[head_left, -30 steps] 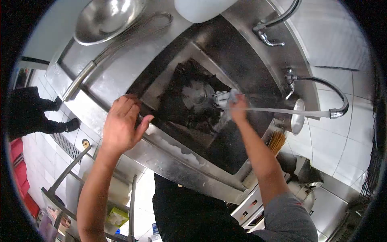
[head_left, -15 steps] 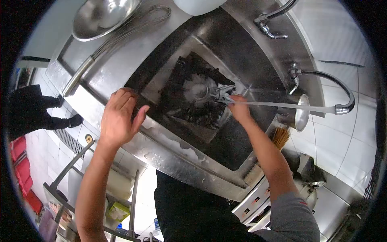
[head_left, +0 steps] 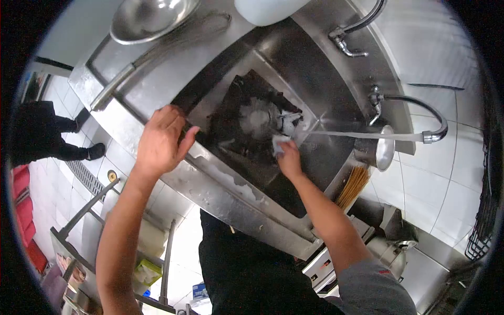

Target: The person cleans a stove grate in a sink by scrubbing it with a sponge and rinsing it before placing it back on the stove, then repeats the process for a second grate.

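Note:
A dark, square metal plate [head_left: 231,113] with a round middle lies in the stainless steel sink [head_left: 326,68]. Over its near right part, my right hand [head_left: 289,159] is closed on a small whitish pad [head_left: 277,146]; whether it is cloth or sponge I cannot make out. Water [head_left: 362,135] streams from the right tap [head_left: 433,136] and splashes white on the plate beyond that hand. My left hand [head_left: 164,137] rests at the sink's left rim, fingers bent over the edge and thumb apart, with nothing seen in it.
A metal bowl [head_left: 152,20] and a whisk [head_left: 126,73] lie on the left drainboard. A white container [head_left: 268,9] stands at the far edge. Right of the sink are a metal pot [head_left: 384,149] and a bristle brush [head_left: 353,186]. Another person's dark-clothed legs [head_left: 37,134] show at left.
My right hand has moved left and nearer across the plate, out of the splash, with the whitish pad now showing. The left hand stays at the rim. The view has shifted slightly.

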A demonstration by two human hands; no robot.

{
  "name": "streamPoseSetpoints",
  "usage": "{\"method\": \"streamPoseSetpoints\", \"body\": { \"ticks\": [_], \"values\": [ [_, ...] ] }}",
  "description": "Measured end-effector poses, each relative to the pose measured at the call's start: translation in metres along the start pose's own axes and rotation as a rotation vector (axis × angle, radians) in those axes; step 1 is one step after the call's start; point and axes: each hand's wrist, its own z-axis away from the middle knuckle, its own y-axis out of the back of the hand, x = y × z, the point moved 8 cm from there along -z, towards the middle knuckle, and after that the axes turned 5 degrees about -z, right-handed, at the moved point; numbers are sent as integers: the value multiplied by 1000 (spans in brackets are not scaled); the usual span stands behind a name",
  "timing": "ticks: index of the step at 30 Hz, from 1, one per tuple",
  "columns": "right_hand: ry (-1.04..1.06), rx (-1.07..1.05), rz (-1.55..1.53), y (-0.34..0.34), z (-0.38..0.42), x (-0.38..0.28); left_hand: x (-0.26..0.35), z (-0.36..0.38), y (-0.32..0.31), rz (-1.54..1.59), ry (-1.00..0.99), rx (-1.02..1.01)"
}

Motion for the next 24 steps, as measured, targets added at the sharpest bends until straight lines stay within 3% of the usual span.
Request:
{"method": "streamPoseSetpoints", "body": {
  "ticks": [4,6,7,8,10,12,14,18,22,23,24],
  "values": [
    [194,155,81,7,-1,1,1,0,0,-29,-32,42],
    [-253,-109,282,-10,16,61,0,2,1,-2,-19,63],
    [-104,85,316,-14,10,63,-3,-3,7,-20,-19,80],
    [-90,78,307,-14,1,50,-3,-3,8,-30,-14,50],
    [-172,153,31,8,10,41,0,4,-3,-5,-1,-26],
    [-240,176,-40,7,-11,52,-2,0,0,-3,-19,17],
    [100,141,-117,7,-16,26,-2,2,-5,12,-15,2],
    [49,211,2,2,3,15,-4,0,2,1,-14,26],
    [-14,26,165,-1,15,7,-2,0,-1,-3,-30,27],
    [-190,-2,137,-7,19,36,-2,0,-2,-8,-33,35],
    [-173,0,133,-9,16,52,-4,2,-4,-8,-31,11]
  ]
}}
